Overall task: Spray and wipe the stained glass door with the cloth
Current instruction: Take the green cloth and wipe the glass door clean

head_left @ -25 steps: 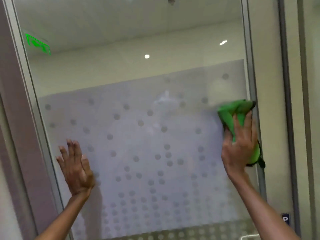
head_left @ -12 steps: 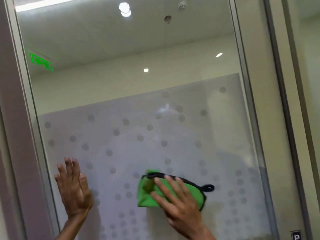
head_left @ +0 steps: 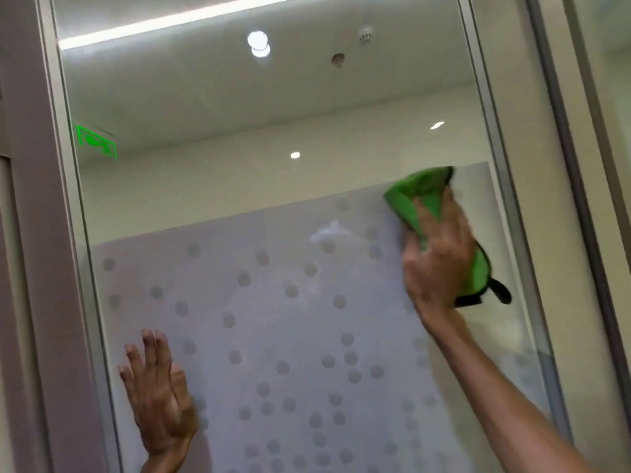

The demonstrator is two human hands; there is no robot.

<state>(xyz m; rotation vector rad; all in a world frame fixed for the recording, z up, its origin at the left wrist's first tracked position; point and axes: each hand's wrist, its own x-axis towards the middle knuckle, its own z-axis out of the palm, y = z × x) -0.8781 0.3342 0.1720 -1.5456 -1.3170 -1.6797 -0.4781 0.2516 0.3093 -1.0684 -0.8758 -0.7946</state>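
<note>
1. Fingers of the left hand were spread apart and flat against the glass door at the lower left of the frame, holding nothing, apparently bracing the panel.

2. At upper left, a green exit sign showed in the clear upper glass; below it began the frosted film with its grey dots.

3. Near the centre, just under the film's top edge, a pale smear was visible on the glass. To my eye it marked the spot that most needed a pass.

4. At the right of the frame the right hand pressed the cloth to the door close to the right frame edge, at the film's top boundary. Its fingers lay fairly close together, clamped over the bunched fabric.

5. The cloth's long axis ran steeply, from its upper end at upper right of centre down to a dark loop hanging below the hand.

6. For a good wipe, I would judge a flatter cloth, even palm pressure and overlapping sweeps toward the smear to be best. No spray bottle was in sight.
</note>
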